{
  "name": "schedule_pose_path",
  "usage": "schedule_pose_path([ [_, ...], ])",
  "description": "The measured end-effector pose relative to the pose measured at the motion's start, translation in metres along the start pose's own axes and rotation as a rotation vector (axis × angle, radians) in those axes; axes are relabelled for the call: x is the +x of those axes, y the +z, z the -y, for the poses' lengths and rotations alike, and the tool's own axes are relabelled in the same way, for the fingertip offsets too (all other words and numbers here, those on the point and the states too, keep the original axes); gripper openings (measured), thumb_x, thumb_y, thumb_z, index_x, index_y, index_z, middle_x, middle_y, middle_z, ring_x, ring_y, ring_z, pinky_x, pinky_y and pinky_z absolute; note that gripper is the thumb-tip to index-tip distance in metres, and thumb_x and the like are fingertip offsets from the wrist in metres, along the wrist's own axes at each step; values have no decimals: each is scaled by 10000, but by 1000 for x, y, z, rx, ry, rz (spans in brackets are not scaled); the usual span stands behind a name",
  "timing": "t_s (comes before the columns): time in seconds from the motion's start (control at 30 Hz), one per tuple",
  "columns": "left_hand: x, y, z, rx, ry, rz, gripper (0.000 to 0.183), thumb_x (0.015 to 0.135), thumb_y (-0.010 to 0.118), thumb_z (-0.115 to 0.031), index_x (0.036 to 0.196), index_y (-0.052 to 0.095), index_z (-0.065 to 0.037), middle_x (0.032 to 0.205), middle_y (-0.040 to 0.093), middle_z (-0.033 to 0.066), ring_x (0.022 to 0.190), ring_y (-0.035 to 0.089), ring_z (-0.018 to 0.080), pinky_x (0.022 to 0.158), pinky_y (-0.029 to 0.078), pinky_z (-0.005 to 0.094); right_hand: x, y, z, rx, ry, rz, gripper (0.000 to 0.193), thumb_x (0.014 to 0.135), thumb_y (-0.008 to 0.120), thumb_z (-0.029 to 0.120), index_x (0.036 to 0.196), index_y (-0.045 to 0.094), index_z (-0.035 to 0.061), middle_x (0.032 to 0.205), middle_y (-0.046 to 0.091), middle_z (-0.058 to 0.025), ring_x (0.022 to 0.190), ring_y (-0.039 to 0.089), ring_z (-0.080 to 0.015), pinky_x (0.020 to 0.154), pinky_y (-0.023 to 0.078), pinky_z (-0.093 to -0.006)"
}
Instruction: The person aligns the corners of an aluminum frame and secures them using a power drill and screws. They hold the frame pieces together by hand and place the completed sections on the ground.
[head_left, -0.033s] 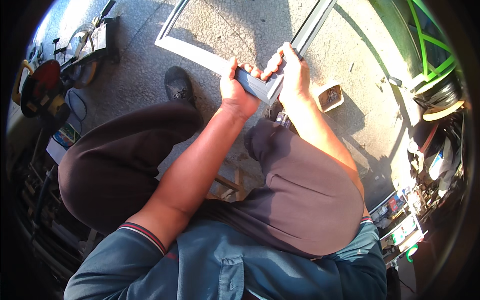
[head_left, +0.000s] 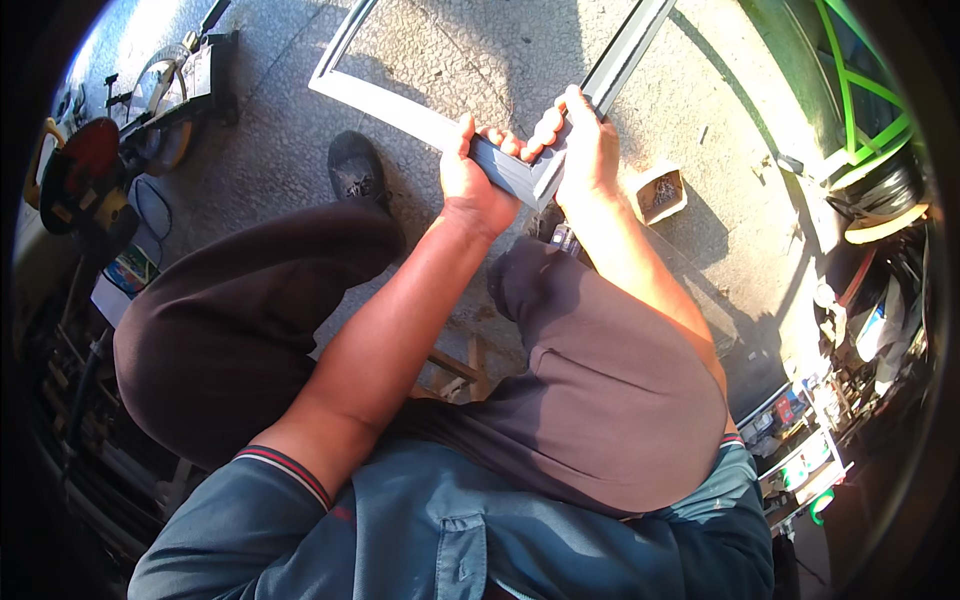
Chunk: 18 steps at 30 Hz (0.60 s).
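Observation:
A grey metal window frame [head_left: 395, 108] is held up over the ground, its mitred corner nearest me. My left hand [head_left: 478, 182] wraps around the left-hand bar just beside that corner, thumb on top. On the other side, my right hand [head_left: 588, 155] grips the right-hand bar [head_left: 628, 60], its fingers curled over the inner edge and its thumb along the top. The two bars meet at the corner between my hands. The far parts of the frame run out of the picture at the top.
A small open box [head_left: 660, 195] of small metal pieces sits right of my right wrist. At the left stand a cutting saw [head_left: 90, 175] and another machine [head_left: 170, 90]. Black coiled cable [head_left: 885, 190] lies by a green metal frame [head_left: 865, 90] at the right. My shoe [head_left: 357, 168] rests on the floor.

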<state>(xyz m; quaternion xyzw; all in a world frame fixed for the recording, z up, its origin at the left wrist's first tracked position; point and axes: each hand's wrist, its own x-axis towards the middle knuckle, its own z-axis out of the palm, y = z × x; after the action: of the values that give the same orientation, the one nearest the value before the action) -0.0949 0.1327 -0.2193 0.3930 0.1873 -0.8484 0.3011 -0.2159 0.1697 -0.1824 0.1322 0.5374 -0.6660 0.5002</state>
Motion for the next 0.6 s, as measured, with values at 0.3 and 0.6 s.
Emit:
schedule_pose_path([
  [0.3,0,2,2,-25,30,-98,386,1035,544,-365,781,431,-96,711,453,70,691,495,253,697,466,429,0,6,-5,-52,-30,-100,250,1026,604,269,876,523,86,677,502,-30,552,531,-179,484,489,-403],
  [0.6,-1,2,2,0,10,-77,397,1037,537,-371,764,443,-99,694,463,75,680,507,259,702,473,438,2,4,-6,-61,-34,-109,242,1013,607,248,865,519,77,668,496,-38,544,528,-186,481,498,-398],
])
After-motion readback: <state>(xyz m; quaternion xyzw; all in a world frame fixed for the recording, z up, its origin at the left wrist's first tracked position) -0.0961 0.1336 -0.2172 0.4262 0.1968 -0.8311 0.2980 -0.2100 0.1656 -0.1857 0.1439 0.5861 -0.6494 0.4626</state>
